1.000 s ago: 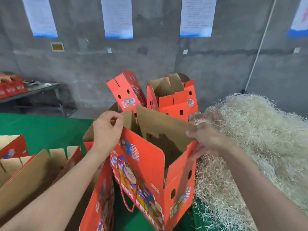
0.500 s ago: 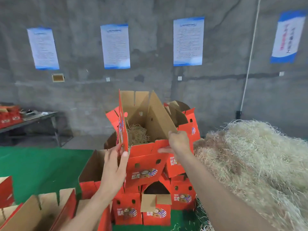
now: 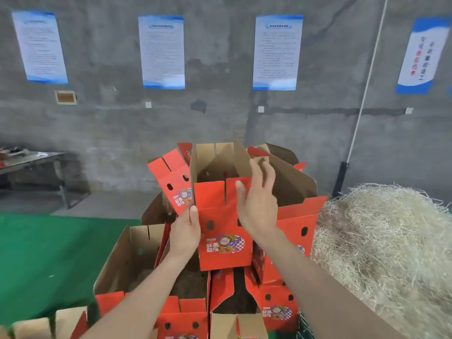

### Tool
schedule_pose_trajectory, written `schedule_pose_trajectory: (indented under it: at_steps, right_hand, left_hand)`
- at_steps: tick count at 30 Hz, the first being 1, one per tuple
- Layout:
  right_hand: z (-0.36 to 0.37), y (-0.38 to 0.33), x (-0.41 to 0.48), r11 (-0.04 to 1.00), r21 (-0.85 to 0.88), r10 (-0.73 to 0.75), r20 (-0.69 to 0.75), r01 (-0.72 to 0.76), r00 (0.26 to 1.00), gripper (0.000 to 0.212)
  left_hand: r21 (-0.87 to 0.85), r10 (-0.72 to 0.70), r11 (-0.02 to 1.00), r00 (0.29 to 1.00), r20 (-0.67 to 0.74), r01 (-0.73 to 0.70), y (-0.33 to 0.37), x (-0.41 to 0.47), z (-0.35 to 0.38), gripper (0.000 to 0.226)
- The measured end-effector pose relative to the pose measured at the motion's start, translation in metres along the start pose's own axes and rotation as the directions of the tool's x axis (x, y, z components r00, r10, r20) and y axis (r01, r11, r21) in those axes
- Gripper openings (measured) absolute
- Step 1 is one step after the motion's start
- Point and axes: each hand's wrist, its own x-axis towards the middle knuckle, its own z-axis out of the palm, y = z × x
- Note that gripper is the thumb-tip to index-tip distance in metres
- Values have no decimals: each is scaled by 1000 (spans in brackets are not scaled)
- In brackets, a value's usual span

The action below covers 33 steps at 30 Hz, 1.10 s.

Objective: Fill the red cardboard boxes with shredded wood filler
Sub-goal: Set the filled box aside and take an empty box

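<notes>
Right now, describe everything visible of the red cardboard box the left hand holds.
The red cardboard box stands upright atop other red boxes, its top flaps raised, showing brown insides. Its front bears dark oval holes and a cartoon label. The left hand grips its left edge; the open right hand covers its upper right.

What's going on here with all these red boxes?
A person is handling a red box that sits on top of a stack of open boxes. The left hand grips its left corner, thumb on the front. The right hand is open, fingers straight, at the box's top flaps; contact is unclear. A big pile of wood shavings lies to the right. The top box's inside is hidden.
</notes>
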Motion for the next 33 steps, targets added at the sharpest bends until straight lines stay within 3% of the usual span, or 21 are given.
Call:
schedule_pose_trajectory:
  at_steps: [2,5,10,13,15,21,25,27,30,31,33]
  right_hand:
    - [14,-2,-6,976,-110,-170,162,189,972,53]
    - [37,2,-4,955,-222,-99,383,196,918,59]
    - [48,12,13,970,-229,32,433,75,901,69]
    - [48,14,12,979,-203,79,476,23,876,79]
    - [43,14,7,986,-164,49,488,36,872,82]
    - [17,8,-17,980,-147,-60,424,134,904,75]
    - [15,-13,-65,972,93,-232,288,214,929,40]
    - [30,-24,-105,969,142,-245,458,201,855,27]
    - [56,-43,-162,987,4,-100,806,164,584,35]
    - [61,-48,-178,984,-22,-75,849,177,522,38]
    - [68,-60,-200,981,-17,-79,878,195,472,36]
  left_hand:
    - [-54,38,998,999,22,-37,-8,-2,3,39]
    - [-50,117,992,990,76,-113,-17,-8,8,41]
    - [14,-33,999,980,198,31,-17,15,18,45]
    - [-74,-159,977,916,369,199,-13,16,15,47]
    - [-89,-178,968,893,413,234,-12,12,6,37]
    - [-29,-226,971,952,205,237,-20,-21,-59,33]
    - [-30,-275,960,956,103,280,-29,-57,-120,20]
    - [-27,-322,946,946,38,323,-33,-79,-147,19]
    - [61,-358,931,932,-59,361,-40,-108,-177,18]
    - [104,-368,922,927,-70,373,-41,-117,-183,18]
    - [184,-366,909,928,-73,373,-44,-131,-194,19]
